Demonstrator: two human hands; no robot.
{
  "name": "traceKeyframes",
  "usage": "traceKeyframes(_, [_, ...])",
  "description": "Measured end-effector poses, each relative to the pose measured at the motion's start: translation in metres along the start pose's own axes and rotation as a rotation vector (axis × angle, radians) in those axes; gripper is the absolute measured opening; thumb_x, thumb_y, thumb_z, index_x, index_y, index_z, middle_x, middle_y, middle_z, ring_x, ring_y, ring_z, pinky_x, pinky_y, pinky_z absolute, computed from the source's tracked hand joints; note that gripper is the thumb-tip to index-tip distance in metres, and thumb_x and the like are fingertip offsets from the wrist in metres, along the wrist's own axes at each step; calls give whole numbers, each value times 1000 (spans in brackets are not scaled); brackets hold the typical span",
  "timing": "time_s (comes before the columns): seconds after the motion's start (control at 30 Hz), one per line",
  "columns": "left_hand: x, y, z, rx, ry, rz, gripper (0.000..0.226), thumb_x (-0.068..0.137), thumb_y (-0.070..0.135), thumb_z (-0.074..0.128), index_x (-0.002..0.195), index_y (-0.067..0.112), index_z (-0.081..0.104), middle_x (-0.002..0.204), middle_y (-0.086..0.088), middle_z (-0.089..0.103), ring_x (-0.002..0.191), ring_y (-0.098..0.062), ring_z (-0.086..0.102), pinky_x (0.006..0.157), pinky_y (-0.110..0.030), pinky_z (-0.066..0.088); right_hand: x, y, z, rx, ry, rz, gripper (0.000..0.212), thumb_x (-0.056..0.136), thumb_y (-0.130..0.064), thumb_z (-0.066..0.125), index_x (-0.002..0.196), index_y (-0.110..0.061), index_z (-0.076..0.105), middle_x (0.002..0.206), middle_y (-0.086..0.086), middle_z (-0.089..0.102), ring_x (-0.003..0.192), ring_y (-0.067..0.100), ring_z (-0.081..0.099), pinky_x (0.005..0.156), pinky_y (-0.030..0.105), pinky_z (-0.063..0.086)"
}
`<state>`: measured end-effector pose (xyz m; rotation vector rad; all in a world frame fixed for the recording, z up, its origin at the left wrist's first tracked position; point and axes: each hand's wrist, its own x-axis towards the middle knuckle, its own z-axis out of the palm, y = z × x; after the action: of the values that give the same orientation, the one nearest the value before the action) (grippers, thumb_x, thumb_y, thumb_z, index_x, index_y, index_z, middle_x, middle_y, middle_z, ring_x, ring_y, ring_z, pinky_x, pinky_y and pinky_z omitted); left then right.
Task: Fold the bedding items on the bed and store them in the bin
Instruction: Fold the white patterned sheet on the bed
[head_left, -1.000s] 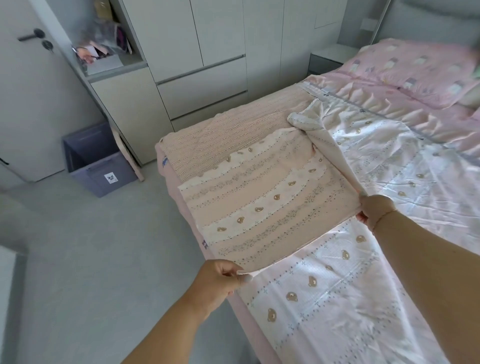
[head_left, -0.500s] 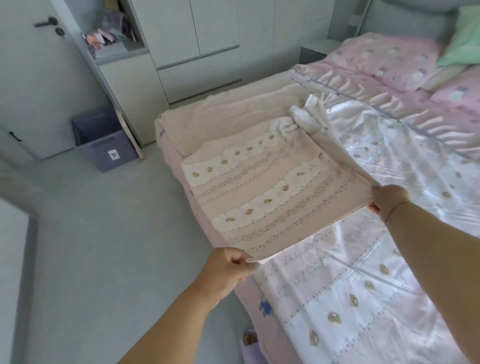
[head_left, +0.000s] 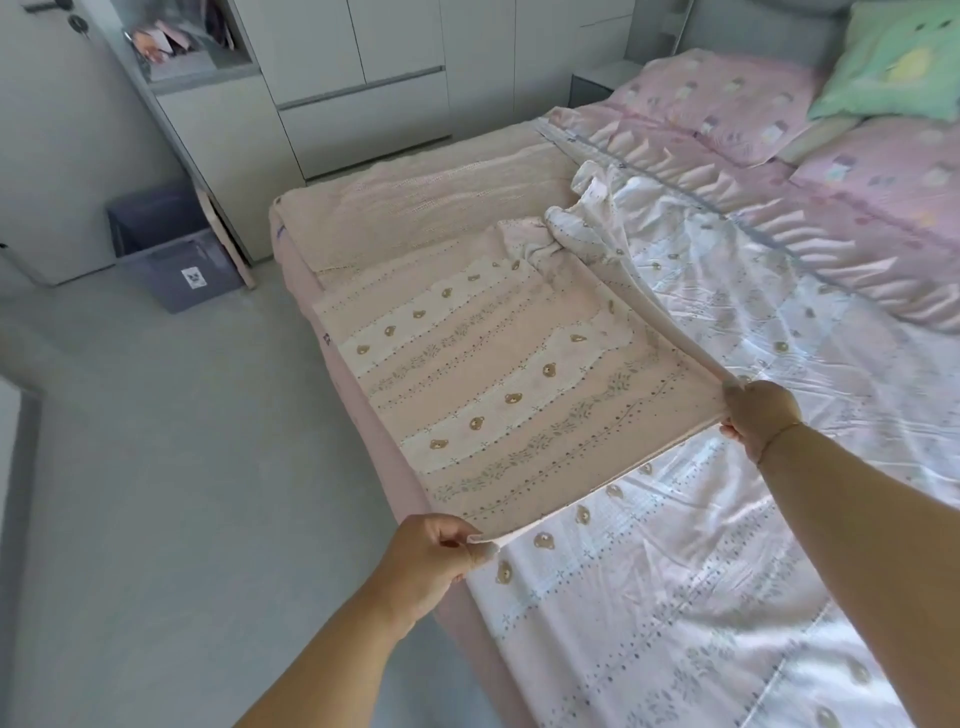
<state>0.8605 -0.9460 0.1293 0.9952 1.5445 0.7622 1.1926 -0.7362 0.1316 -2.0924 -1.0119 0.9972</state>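
- The bed (head_left: 363, 452) is your landmark here: it is carrying everything you are folding, and its near side edge is running from the foot end down towards you.
- The bear-print sheet (head_left: 701, 545) is lying spread across most of the bed, with one flap turned over so its pink underside is facing up along the bed's near edge. It is looking thin, light and limp, so judge it as something that is going to sag and wrinkle wherever you are not holding it taut.
- A bunched knot of cloth is sitting at the far corner of that flap, towards the head of the bed; it is likely to drag the fold crooked unless you are smoothing it.
- The bin (head_left: 171, 249) is standing on the floor, well apart from the bed, beyond its foot corner.
- Your right hand (head_left: 761, 415) is closed in a grip on the flap's inner corner, over the middle of the bed.
- Your left hand (head_left: 434, 558) is pinching the flap's outer corner shut, right at the bed's near edge.
- Corners are the sound places to be holding; keep tension between them.
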Motion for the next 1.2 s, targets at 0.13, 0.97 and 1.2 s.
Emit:
traceKeyframes(0.13, [-29,-8,36,21,28,-9,16,71,24,81,64,13,72,56,-2,46,59,-16,41,59,-24,33,-1,24,-24,-51,-36,-21,25,95,-15,47,70,-13,47,66,6,48,56,19,48,67,32,51])
traceKeyframes(0.97, [-239,-54,212,-115,278,17,9,81,5,73,84,-3,73,81,-21,72,73,-27,67,66,-24,56,-96,175,-191,-2,-100,-192,34,97,-26,47,68,-9,52,60,12,56,54,26,55,78,52,54])
traceKeyframes(1.2, [-287,-60,262,-95,246,33,22,65,24,77,78,6,76,78,-13,74,79,-24,71,88,-44,53,-127,214,-257,5,-69,-254,34,97,-25,48,67,-9,50,61,11,54,55,23,54,72,46,54])
